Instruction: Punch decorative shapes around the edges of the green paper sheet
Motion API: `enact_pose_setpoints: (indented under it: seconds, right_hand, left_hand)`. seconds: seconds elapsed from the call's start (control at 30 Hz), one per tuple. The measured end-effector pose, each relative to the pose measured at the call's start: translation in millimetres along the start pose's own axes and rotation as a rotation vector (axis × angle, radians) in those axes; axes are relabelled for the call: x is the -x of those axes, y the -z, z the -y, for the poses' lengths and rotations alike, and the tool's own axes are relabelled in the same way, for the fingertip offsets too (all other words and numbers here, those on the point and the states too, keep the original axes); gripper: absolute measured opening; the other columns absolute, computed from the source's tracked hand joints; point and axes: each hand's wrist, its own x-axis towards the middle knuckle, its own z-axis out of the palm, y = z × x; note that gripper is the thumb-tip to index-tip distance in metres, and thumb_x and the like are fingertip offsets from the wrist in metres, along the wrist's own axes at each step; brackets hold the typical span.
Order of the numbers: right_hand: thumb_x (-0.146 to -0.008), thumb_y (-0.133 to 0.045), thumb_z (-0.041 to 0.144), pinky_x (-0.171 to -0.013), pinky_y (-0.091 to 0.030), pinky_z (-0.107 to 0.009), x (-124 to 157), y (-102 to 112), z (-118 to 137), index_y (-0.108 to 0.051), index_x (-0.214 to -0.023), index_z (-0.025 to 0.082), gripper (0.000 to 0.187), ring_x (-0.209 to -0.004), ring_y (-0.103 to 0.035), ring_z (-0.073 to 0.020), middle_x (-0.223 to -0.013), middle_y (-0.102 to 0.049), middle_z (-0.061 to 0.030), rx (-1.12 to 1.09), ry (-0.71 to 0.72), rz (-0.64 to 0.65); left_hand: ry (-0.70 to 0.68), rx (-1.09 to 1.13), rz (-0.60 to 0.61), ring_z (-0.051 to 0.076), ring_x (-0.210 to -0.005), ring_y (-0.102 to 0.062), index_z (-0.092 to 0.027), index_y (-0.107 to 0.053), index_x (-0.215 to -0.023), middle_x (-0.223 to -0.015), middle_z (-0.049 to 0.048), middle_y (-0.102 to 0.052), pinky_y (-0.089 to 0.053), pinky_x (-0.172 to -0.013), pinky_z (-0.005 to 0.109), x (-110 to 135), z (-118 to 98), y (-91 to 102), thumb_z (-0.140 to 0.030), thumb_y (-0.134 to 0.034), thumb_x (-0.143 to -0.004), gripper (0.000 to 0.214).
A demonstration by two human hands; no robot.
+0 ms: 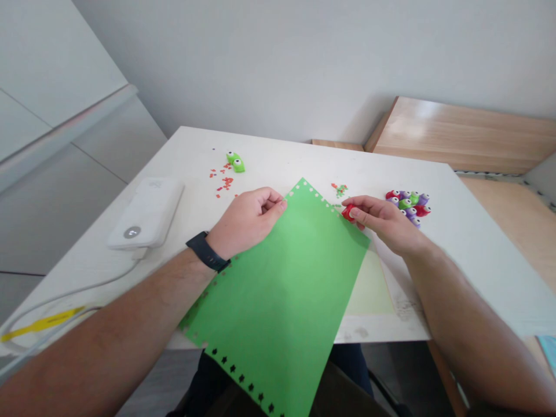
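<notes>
The left hand (247, 223) pinches the one green paper sheet (278, 307) near its top corner; the right hand (382, 223) pinches a red craft punch (348, 212) at the sheet's edge (beyond that edge, a bunch of roughly nine punches (408, 204), and a single green punch (235, 162) further left).

Left wrist: a black rubbery fitness band (207, 251) with a wide flat strap
Left forearm (130, 307): bare and lightly haired
Right forearm (460, 330): bare
Hands: left hand (247, 223) and right hand (384, 223), both bare
Legs: dark fabric trousers (350, 365)

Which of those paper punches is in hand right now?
The red one in the right hand, at the green paper's edge; every other punch lies on the table.
</notes>
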Motion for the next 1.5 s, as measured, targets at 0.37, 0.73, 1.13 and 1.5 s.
enact_pose_setpoints:
  seconds: [0.37,0.73,1.13,1.5]
  right_hand:
    - [-0.09,-0.078,0.052,-0.076,-0.047,-0.033,1.2,-1.6,4.3,-0.075,-0.121,0.024,0.042,-0.084,-0.058,-0.0168,-0.103,-0.073,-0.0048,-0.017,0.009,-0.011]
    - [-0.091,-0.076,0.053,-0.079,-0.048,-0.034,1.9,-1.6,4.4,-0.075,-0.123,0.025,0.042,-0.089,-0.061,-0.019,-0.106,-0.074,-0.0051,0.003,0.018,0.006]
    - [-0.092,-0.075,0.052,-0.082,-0.05,-0.036,2.0,-3.3,5.8,-0.074,-0.123,0.025,0.041,-0.09,-0.062,-0.0194,-0.109,-0.074,-0.0058,-0.002,0.013,0.022]
    - [-0.091,-0.076,0.051,-0.084,-0.05,-0.037,2.6,-3.6,5.9,-0.074,-0.123,0.025,0.041,-0.091,-0.063,-0.0197,-0.108,-0.074,-0.0057,-0.014,0.032,0.039]
  left_hand:
    - [0.004,0.004,-0.006,0.017,-0.07,-0.062,-0.019,-0.072,-0.097,-0.086,0.003,-0.075,-0.045,-0.063,0.029,-0.2,-0.5,0.3,-0.051,-0.063,-0.097,0.034]
    - [0.004,-0.014,-0.004,0.018,-0.071,-0.063,-0.02,-0.072,-0.097,-0.086,0.0035,-0.076,-0.046,-0.065,0.03,-0.2,-0.1,0.5,-0.055,-0.062,-0.096,0.037]
    - [0.002,-0.024,0.001,0.017,-0.07,-0.061,-0.02,-0.072,-0.097,-0.086,0.0028,-0.075,-0.044,-0.064,0.029,0.5,-2.3,0.8,-0.051,-0.062,-0.097,0.033]
    - [0.006,-0.036,-0.021,0.017,-0.068,-0.061,-0.019,-0.072,-0.096,-0.086,0.0029,-0.075,-0.045,-0.063,0.029,-0.6,-1.4,1.6,-0.051,-0.062,-0.096,0.034]
